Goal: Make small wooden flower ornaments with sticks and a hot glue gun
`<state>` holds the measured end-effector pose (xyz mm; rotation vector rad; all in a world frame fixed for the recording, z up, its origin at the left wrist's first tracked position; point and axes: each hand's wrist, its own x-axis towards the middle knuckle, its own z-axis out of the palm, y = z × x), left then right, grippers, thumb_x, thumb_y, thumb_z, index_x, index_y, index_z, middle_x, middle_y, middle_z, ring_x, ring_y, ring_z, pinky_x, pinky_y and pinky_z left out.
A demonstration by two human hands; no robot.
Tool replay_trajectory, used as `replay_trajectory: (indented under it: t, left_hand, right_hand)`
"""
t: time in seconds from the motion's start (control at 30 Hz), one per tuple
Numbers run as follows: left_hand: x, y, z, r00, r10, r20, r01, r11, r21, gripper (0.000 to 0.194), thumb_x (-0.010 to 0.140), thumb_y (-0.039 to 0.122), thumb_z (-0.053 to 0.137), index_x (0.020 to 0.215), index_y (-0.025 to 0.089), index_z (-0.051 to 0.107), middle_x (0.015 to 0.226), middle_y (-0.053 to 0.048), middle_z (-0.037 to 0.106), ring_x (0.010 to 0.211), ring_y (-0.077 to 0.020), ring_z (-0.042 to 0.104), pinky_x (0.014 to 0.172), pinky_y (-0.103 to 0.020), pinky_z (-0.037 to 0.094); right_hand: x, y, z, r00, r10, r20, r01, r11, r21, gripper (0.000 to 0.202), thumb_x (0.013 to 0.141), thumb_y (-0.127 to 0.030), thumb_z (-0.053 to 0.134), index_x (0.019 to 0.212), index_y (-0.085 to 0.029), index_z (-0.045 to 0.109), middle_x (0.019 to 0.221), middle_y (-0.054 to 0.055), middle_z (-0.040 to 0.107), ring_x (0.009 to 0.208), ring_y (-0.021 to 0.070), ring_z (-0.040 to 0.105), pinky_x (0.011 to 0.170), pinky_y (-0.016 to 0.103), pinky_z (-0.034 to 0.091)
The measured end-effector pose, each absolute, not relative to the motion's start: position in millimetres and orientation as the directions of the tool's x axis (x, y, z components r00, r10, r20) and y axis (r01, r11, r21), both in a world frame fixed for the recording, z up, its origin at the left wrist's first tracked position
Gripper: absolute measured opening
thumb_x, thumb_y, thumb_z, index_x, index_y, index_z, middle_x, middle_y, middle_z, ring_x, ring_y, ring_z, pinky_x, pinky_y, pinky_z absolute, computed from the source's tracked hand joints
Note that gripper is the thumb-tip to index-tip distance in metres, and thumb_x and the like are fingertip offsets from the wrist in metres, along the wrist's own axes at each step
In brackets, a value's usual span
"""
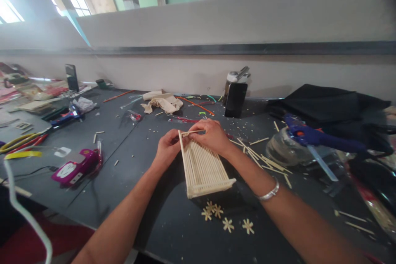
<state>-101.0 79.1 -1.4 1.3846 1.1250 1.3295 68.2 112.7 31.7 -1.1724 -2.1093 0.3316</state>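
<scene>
A pale tray-like frame of thin wooden sticks (206, 167) rests on the dark table, with raised edges at its left side and near end. My left hand (168, 146) is closed on the frame's far left corner. At the far end, my right hand (210, 134) pinches a short thin stick (194, 132) lying across that corner. Its lower fingers are hidden. Several small star-shaped stick pieces (228, 225) lie just in front of the frame.
Loose sticks (262, 161) and a glass jar (283, 148) under a blue glue gun (309, 134) are at right. Behind stands a phone (236, 100) near crumpled cloth (163, 102). A purple power strip (74, 168) lies left.
</scene>
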Motion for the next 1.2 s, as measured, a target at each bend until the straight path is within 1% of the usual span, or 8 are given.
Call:
replay_trajectory:
  t: [0.13, 0.37, 0.57, 0.67, 0.83, 0.93, 1.07, 1.2]
  left_hand:
    - [-101, 79, -2, 0.009, 0.977, 0.213, 0.039, -0.213, 0.976, 0.023, 0.069, 0.04, 0.078, 0.076, 0.019, 0.071, 0.069, -0.001, 0.06, 0.063, -0.0141, 0.051, 0.055, -0.025, 0.04]
    - [-102, 80, -1, 0.009, 0.967, 0.254, 0.045, -0.254, 0.966, 0.02, 0.07, 0.037, 0.078, 0.077, 0.02, 0.074, 0.076, -0.001, 0.062, 0.07, -0.0149, 0.054, 0.063, -0.026, 0.043]
    - [-102, 80, -2, 0.016, 0.981, 0.194, -0.005, -0.194, 0.981, 0.018, 0.068, 0.036, 0.078, 0.077, 0.021, 0.076, 0.073, -0.002, 0.064, 0.071, -0.0176, 0.056, 0.062, -0.028, 0.044]
    - [-102, 80, -2, 0.021, 0.988, 0.155, -0.043, -0.154, 0.987, 0.018, 0.067, 0.035, 0.078, 0.077, 0.02, 0.075, 0.069, -0.001, 0.063, 0.069, -0.0173, 0.056, 0.061, -0.028, 0.044]
    - [-102, 80, -1, 0.023, 0.986, 0.163, -0.057, -0.162, 0.985, 0.018, 0.067, 0.034, 0.078, 0.079, 0.02, 0.076, 0.073, -0.002, 0.065, 0.071, -0.0171, 0.057, 0.063, -0.028, 0.045]
    - [-101, 79, -1, 0.027, 0.986, 0.166, -0.063, -0.164, 0.984, 0.018, 0.069, 0.035, 0.077, 0.078, 0.02, 0.077, 0.072, -0.002, 0.064, 0.07, -0.0164, 0.056, 0.062, -0.027, 0.044]
    - [-101, 80, -3, 0.027, 0.985, 0.172, -0.063, -0.17, 0.983, 0.018, 0.068, 0.035, 0.077, 0.077, 0.019, 0.077, 0.075, -0.003, 0.065, 0.073, -0.0173, 0.057, 0.064, -0.027, 0.045]
    - [-102, 80, -3, 0.043, 0.983, 0.176, -0.067, -0.173, 0.983, 0.021, 0.068, 0.036, 0.077, 0.081, 0.02, 0.078, 0.079, -0.004, 0.066, 0.076, -0.0189, 0.058, 0.066, -0.028, 0.046]
  right_hand:
    - [68, 113, 32, -0.346, 0.824, 0.45, 0.642, 0.557, -0.527, 0.007, 0.077, -0.02, 0.073, 0.078, -0.026, 0.075, 0.083, -0.002, 0.075, 0.084, 0.018, 0.064, 0.084, 0.033, 0.039]
    - [70, 112, 33, -0.352, 0.824, 0.444, 0.64, 0.558, -0.528, 0.005, 0.076, -0.02, 0.073, 0.079, -0.024, 0.073, 0.084, -0.001, 0.074, 0.085, 0.0187, 0.063, 0.085, 0.034, 0.039]
    - [74, 114, 38, -0.397, 0.809, 0.434, 0.616, 0.585, -0.528, 0.025, 0.073, -0.023, 0.075, 0.098, -0.024, 0.07, 0.1, 0.002, 0.071, 0.096, 0.0218, 0.061, 0.088, 0.035, 0.042]
    - [74, 116, 41, -0.431, 0.803, 0.412, 0.608, 0.596, -0.524, 0.03, 0.072, -0.022, 0.076, 0.102, -0.025, 0.069, 0.108, 0.003, 0.07, 0.104, 0.0235, 0.059, 0.092, 0.036, 0.041]
    - [71, 117, 46, -0.445, 0.823, 0.352, 0.625, 0.567, -0.536, 0.029, 0.07, -0.021, 0.077, 0.098, -0.023, 0.07, 0.097, 0.002, 0.073, 0.091, 0.0207, 0.064, 0.081, 0.032, 0.045]
    - [68, 116, 47, -0.419, 0.843, 0.338, 0.642, 0.538, -0.546, 0.021, 0.071, -0.02, 0.075, 0.092, -0.021, 0.07, 0.09, 0.001, 0.074, 0.084, 0.0183, 0.065, 0.077, 0.03, 0.045]
    - [67, 114, 46, -0.402, 0.855, 0.329, 0.657, 0.519, -0.546, 0.005, 0.072, -0.019, 0.073, 0.075, -0.02, 0.071, 0.082, 0.001, 0.073, 0.08, 0.0173, 0.065, 0.076, 0.029, 0.044]
    - [68, 113, 46, -0.404, 0.852, 0.332, 0.66, 0.523, -0.539, 0.003, 0.072, -0.018, 0.071, 0.074, -0.021, 0.071, 0.082, 0.001, 0.073, 0.08, 0.0166, 0.065, 0.077, 0.029, 0.044]
